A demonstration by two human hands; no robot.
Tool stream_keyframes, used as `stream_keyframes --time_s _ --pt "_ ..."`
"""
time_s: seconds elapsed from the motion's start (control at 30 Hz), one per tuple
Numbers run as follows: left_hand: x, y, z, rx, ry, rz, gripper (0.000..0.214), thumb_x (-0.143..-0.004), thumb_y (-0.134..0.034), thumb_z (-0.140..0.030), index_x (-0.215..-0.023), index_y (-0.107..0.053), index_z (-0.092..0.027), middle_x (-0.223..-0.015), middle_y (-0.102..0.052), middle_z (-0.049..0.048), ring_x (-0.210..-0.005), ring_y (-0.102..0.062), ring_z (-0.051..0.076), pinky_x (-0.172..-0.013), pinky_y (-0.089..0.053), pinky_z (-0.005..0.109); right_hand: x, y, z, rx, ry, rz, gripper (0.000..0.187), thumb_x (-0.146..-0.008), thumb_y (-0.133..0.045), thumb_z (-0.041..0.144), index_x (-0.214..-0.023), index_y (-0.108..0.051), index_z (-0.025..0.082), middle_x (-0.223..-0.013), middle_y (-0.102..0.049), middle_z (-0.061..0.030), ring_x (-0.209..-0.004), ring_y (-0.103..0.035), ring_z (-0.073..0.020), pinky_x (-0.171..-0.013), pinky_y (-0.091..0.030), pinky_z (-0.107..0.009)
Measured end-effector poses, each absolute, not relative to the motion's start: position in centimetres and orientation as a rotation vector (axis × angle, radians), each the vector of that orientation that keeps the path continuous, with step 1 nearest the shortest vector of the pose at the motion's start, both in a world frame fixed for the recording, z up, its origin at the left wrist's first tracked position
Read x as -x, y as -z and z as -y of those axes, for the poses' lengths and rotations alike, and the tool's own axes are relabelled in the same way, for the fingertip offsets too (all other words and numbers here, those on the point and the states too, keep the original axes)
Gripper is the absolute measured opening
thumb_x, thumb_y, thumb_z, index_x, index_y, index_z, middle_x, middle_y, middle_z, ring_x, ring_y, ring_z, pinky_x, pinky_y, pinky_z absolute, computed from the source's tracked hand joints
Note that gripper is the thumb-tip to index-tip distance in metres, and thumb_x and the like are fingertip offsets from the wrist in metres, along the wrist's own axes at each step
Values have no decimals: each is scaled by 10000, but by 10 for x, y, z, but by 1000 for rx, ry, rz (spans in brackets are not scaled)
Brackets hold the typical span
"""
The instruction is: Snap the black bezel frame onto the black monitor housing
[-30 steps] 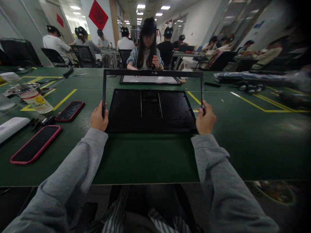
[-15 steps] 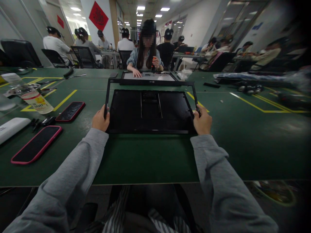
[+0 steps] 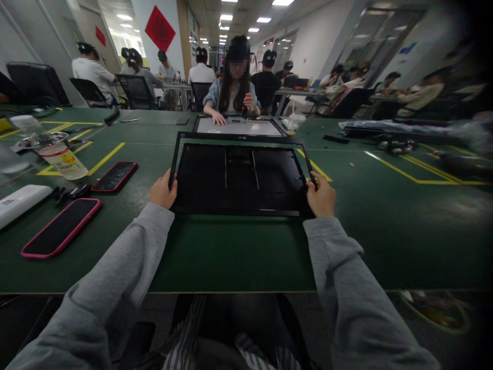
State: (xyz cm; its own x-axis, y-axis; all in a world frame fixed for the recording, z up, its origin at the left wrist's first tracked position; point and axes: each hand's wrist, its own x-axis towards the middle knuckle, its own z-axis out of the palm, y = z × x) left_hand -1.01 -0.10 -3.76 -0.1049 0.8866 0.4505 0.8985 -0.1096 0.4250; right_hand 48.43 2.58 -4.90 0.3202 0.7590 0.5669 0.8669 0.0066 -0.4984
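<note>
My left hand (image 3: pixel 163 191) is closed round the left side of a thin black monitor bezel (image 3: pixel 215 136), and my right hand (image 3: pixel 322 195) grips its right side. The bezel is an open rectangular frame with a small light logo on its top bar. It is tilted, its top bar farther from me and raised. Through its opening shows a black monitor back cover (image 3: pixel 202 177), lying on the green table with two upright metal strips in its middle. Whether the bezel's lower bar touches the cover, I cannot tell.
Across the table (image 3: pixel 246 257) a person (image 3: pixel 231 92) holds an orange-handled screwdriver (image 3: pixel 245 103) over a grey panel (image 3: pixel 254 126). On the left are two phones (image 3: pixel 63 226), a white power bank (image 3: pixel 23 203) and a plastic cup (image 3: pixel 61 158). Plastic-wrapped parts (image 3: pixel 385 128) lie at the right.
The bezel's top bar has come down slightly toward the back cover. Both hands keep their hold on its sides. The whole view has shifted a little.
</note>
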Motion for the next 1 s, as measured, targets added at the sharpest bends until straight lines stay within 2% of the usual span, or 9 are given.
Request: stream_keyframes --time_s 0.23,1.0 --pt "10 37 1 2083 1074 2079 532 -890 -403 -312 -1399 -452 -165 -1263 -647 85 -1154 -587 253 -1008 -442 418 -485 50 -26 1753 167 1456 471 -836 -482 274 -1286 -597 192 -1094 -710 -121 -996 -659 -279 -909 -484 -449" --pt "11 40 0 2078 1060 2111 515 -903 -414 -332 -1390 -462 -172 -1259 -645 91 -1129 -601 238 -987 -452 392 -487 52 -29 1697 186 1452 459 -824 -515 244 -1268 -621 194 -1119 -717 -109 -1032 -664 -270 -935 -490 -440"
